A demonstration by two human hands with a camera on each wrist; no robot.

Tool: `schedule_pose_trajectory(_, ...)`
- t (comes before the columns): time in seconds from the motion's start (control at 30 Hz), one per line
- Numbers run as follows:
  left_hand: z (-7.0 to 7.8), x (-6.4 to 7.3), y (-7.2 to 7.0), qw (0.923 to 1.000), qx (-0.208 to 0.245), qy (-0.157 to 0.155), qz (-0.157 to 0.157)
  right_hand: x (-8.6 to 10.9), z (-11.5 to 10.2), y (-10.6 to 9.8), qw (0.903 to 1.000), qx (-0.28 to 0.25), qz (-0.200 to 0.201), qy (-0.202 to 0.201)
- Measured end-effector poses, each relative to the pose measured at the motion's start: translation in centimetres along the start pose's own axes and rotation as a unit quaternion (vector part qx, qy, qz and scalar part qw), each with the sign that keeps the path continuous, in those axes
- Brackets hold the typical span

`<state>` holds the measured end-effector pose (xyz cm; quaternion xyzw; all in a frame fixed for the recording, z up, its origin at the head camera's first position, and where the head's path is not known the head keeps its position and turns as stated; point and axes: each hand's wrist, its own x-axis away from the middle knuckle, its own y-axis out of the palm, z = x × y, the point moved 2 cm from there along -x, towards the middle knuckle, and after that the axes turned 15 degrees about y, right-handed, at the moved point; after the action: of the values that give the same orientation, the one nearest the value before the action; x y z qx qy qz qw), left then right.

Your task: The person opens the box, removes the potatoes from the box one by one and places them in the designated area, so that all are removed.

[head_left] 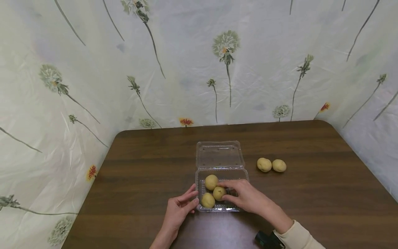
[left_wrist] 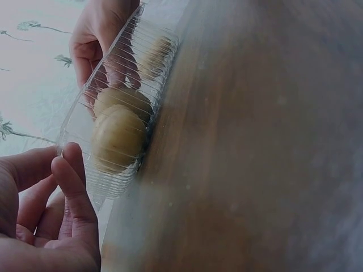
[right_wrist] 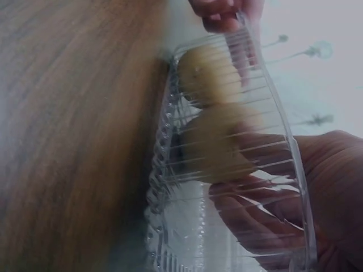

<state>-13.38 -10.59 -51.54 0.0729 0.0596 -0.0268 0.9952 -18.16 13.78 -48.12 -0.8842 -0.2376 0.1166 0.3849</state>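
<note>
A clear plastic clamshell container (head_left: 222,209) lies with its lid folded back on the table, and three potatoes are in its base. My left hand (head_left: 178,209) pinches the container's left rim between thumb and fingers, as the left wrist view also shows. My right hand (head_left: 248,197) reaches over the right side into the base, its thumb and fingers gripping the middle potato (head_left: 219,193). Beside that one are an upper potato (head_left: 211,182) and a lower-left potato (head_left: 208,200). Through the ribbed wall, the right wrist view shows the gripped potato (right_wrist: 215,147) between thumb and fingers.
Two more potatoes, a left one (head_left: 264,165) and a right one (head_left: 279,165), lie on the brown wooden table (head_left: 149,162) right of the lid (head_left: 220,155). A black device (head_left: 268,239) is by my right sleeve. Flower-printed sheeting (head_left: 186,69) hangs behind the table.
</note>
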Motion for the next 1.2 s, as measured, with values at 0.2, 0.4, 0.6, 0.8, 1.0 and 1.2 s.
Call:
schedule_pose_trajectory(0.2,-0.12,0.03,-0.03,1.0000,-0.008,0.001,0.002,0.03,0.03,-0.10,0.9998,-0.002,-0.014,-0.015)
schedule_pose_trajectory(0.4,-0.04,0.00,-0.01,1.0000,-0.004,-0.001,0.003,0.11,0.04,-0.10,0.9997,0.020,0.008,-0.009)
schedule_pose_trajectory(0.6,0.04,0.01,0.01,1.0000,-0.004,-0.002,0.002,0.01,-0.09,0.00,0.9994,0.027,0.014,-0.016)
schedule_pose_trajectory(0.8,-0.06,0.05,-0.03,1.0000,-0.004,0.000,-0.003,0.00,-0.01,0.16,0.9997,0.019,0.003,-0.012)
schedule_pose_trajectory(1.0,-0.05,0.07,-0.08,0.9999,-0.010,-0.001,-0.005,0.05,0.11,0.15,1.0000,-0.007,0.003,-0.002)
schedule_pose_trajectory(1.2,0.00,0.04,-0.05,0.9999,-0.011,0.002,-0.004,0.11,0.10,0.03,0.9999,-0.012,0.009,-0.002)
